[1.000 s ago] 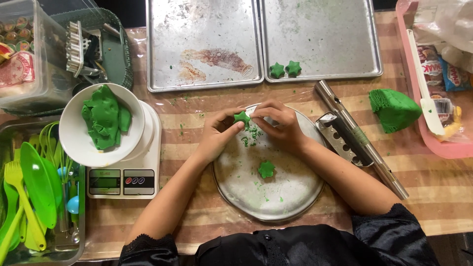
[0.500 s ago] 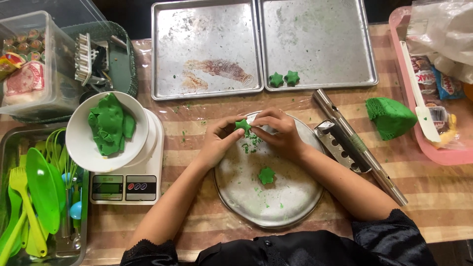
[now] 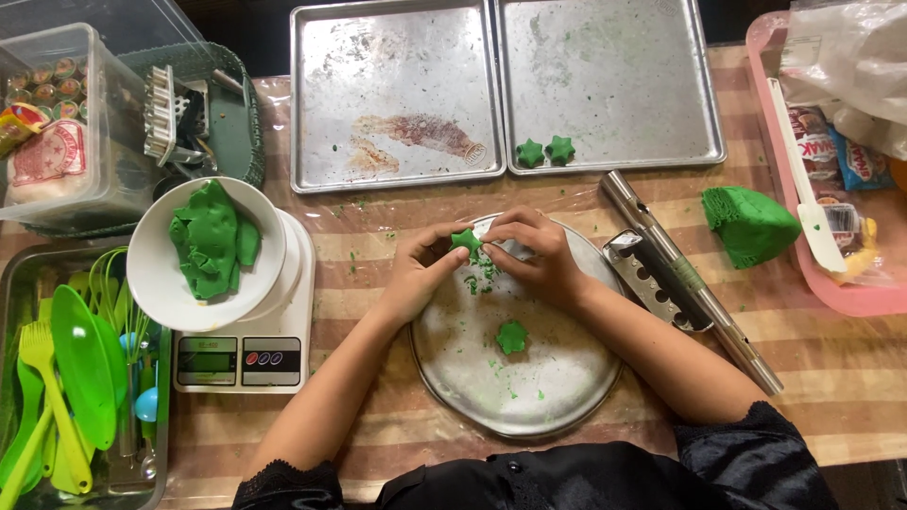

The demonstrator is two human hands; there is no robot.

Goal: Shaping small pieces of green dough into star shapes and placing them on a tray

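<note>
Both my hands meet over the far edge of a round metal plate (image 3: 567, 397). My left hand (image 3: 420, 274) and my right hand (image 3: 534, 255) pinch a small green star-shaped piece of dough (image 3: 465, 242) between their fingertips. Green crumbs lie under the hands on the plate. A second green dough star (image 3: 512, 337) rests near the plate's middle. Two finished green stars (image 3: 545, 151) sit at the near left corner of the right baking tray (image 3: 614, 85).
A white bowl of green dough (image 3: 206, 241) stands on a kitchen scale (image 3: 241, 359) at left. A metal rolling pin (image 3: 694, 283) and mould (image 3: 652, 279) lie right of the plate, beside a green dough wedge (image 3: 751, 225). Green plastic cutlery (image 3: 66, 378) fills a left tray. A pink tray (image 3: 831, 189) sits right.
My hands have stayed at the plate's far edge, still working the small green star; the view has shifted slightly. Nothing else has moved.
</note>
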